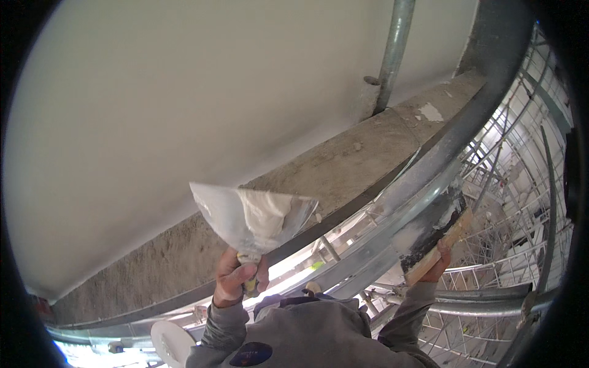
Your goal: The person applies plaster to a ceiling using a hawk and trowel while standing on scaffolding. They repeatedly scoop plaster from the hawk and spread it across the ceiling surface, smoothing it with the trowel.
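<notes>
My left hand (232, 279) is closed round the handle of a wide putty knife (224, 211). Its broad metal blade points away from me and carries a thick smear of white filler (265, 213). My right hand (437, 265) grips the wooden edge of a flat dark board (434, 221), which is streaked with white filler. The board is held off to the right, tilted, beside the metal rail. The putty knife and the board are well apart. Part of the right hand's fingers is hidden by the wooden edge.
A smooth pale wall (153, 104) fills the upper left. Below it runs a rough grey ledge (343, 159) with dried lumps. A steel pole (396, 52) and a short pipe stub (369, 95) rise from the ledge. Scaffold bars (491, 294) and white mesh lie to the right.
</notes>
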`<act>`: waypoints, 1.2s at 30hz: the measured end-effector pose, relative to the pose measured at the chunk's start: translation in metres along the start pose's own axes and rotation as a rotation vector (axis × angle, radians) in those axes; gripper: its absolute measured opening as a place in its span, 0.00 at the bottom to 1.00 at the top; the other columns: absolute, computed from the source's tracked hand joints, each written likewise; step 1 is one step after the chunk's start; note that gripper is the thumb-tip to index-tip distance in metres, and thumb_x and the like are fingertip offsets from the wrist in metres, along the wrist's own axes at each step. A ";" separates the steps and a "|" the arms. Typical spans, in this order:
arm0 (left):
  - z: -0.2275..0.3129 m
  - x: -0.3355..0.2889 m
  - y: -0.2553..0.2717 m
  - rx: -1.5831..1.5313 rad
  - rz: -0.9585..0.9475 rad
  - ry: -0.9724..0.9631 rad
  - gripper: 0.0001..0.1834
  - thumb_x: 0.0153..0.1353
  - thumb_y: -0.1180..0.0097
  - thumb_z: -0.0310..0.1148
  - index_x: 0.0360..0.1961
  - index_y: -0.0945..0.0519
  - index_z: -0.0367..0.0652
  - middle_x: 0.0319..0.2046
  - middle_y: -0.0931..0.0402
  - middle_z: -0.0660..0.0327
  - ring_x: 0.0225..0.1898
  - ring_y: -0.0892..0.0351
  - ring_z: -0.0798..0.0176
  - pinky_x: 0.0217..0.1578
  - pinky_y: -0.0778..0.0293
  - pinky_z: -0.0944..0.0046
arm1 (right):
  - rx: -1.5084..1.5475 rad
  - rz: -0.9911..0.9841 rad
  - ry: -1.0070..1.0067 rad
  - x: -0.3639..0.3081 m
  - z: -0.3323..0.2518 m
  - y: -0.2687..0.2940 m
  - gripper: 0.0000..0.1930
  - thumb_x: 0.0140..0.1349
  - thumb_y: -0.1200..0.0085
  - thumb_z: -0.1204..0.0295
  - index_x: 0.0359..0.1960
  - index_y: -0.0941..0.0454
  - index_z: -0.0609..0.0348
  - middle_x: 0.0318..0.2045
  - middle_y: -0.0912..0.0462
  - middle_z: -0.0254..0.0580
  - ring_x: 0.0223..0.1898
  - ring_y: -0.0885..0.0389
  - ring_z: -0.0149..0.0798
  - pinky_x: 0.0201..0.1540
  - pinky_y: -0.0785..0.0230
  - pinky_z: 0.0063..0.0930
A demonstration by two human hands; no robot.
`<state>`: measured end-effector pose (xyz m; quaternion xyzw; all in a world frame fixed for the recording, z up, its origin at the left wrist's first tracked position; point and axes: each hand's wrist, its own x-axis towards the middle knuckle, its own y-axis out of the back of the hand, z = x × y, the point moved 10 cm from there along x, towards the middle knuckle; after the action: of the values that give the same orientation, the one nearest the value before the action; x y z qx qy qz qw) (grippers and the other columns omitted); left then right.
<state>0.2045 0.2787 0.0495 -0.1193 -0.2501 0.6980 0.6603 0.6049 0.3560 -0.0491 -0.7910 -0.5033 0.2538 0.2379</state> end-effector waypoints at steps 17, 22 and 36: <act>-0.030 0.025 -0.060 0.829 -0.258 -0.073 0.14 0.46 0.48 0.21 0.37 0.29 0.35 0.27 0.28 0.56 0.25 0.28 0.60 0.25 0.32 0.68 | -0.177 -0.293 0.186 -0.019 0.016 -0.079 0.08 0.47 0.55 0.72 0.26 0.30 0.63 0.25 0.28 0.40 0.26 0.28 0.34 0.30 0.33 0.24; -0.021 0.023 -0.098 0.948 -0.366 -0.279 0.26 0.42 0.48 0.21 0.48 0.33 0.40 0.30 0.27 0.54 0.25 0.27 0.55 0.26 0.31 0.64 | -0.040 -0.415 0.145 -0.027 0.015 -0.089 0.08 0.51 0.56 0.70 0.26 0.31 0.63 0.28 0.27 0.42 0.28 0.26 0.35 0.32 0.32 0.26; -0.066 0.002 -0.114 1.464 -0.616 -0.184 0.37 0.45 0.51 0.26 0.58 0.48 0.53 0.25 0.33 0.63 0.18 0.30 0.64 0.16 0.30 0.68 | -0.099 -0.014 0.094 -0.043 0.014 -0.026 0.06 0.45 0.51 0.68 0.20 0.32 0.56 0.17 0.35 0.30 0.21 0.35 0.30 0.26 0.41 0.25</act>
<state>0.3350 0.2939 0.0519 0.4769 0.1965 0.4780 0.7109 0.5626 0.3276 -0.0369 -0.8092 -0.5091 0.1895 0.2239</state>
